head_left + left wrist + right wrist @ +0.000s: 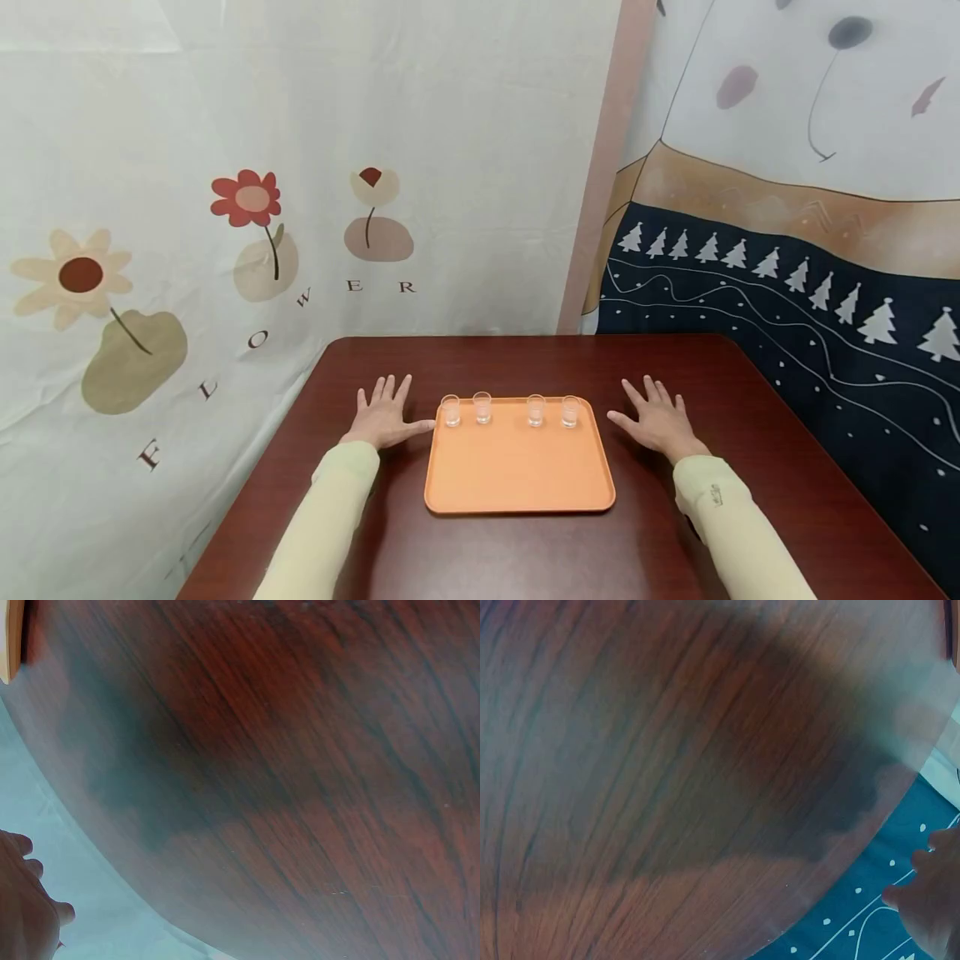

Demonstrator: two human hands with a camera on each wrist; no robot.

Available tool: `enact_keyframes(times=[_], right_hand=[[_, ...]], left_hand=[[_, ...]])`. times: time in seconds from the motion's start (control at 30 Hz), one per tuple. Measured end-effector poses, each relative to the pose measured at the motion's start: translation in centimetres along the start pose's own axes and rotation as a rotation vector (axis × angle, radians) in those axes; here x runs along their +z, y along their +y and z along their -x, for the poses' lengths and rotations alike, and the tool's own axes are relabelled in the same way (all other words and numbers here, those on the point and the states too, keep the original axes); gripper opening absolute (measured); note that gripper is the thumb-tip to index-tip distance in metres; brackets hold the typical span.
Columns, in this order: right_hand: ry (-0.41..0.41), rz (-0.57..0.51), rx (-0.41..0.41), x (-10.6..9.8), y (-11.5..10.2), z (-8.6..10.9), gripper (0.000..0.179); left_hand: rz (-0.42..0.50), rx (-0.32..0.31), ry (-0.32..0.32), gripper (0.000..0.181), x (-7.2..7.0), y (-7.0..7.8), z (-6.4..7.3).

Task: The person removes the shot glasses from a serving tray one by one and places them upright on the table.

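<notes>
An orange tray [520, 475] lies on the dark red table, with several small clear cups along its far side. Two cups stand toward the left, a nearer-left cup [451, 412] and its neighbour [482, 408]. Toward the right are another cup [536, 411] and one close to the corner [570, 412]. My left hand [384, 418] is spread beside the tray's left edge, its thumb pointing at the rim; whether it touches, I cannot tell. To the right of the tray, apart from it, my right hand [658, 421] has its fingers spread. Neither hand holds anything.
The wood-grained table [517, 554] has a rounded edge at the back. Behind it hangs a pale cloth [465, 167] printed with flowers and letters. A dark cloth with white trees [795, 317] hangs along the right side.
</notes>
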State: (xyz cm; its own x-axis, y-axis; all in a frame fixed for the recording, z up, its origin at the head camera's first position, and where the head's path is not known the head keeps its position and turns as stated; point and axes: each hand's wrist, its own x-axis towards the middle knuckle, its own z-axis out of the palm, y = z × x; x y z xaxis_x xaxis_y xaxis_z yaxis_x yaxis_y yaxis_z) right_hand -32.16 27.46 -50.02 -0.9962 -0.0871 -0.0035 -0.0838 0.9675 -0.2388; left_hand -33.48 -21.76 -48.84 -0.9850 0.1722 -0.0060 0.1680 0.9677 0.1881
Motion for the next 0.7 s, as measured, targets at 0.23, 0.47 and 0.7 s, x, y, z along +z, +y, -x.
enact_keyframes(times=[0.23, 0.47, 0.7], right_hand=[[-0.016, -0.05, -0.045, 0.4, -0.7, 0.2, 0.087], [-0.023, -0.093, -0.098, 0.7, -1.3, 0.1, 0.081], [-0.055, -0.142, -0.125, 0.8, -1.6, 0.3, 0.073]], left_hand=[[0.013, 0.031, 0.025, 0.111, 0.0, 0.3, -0.2], [0.042, 0.069, 0.025, 0.112, -0.2, 0.9, -0.1], [0.066, 0.086, 0.006, 0.112, -0.4, 1.7, -0.1]])
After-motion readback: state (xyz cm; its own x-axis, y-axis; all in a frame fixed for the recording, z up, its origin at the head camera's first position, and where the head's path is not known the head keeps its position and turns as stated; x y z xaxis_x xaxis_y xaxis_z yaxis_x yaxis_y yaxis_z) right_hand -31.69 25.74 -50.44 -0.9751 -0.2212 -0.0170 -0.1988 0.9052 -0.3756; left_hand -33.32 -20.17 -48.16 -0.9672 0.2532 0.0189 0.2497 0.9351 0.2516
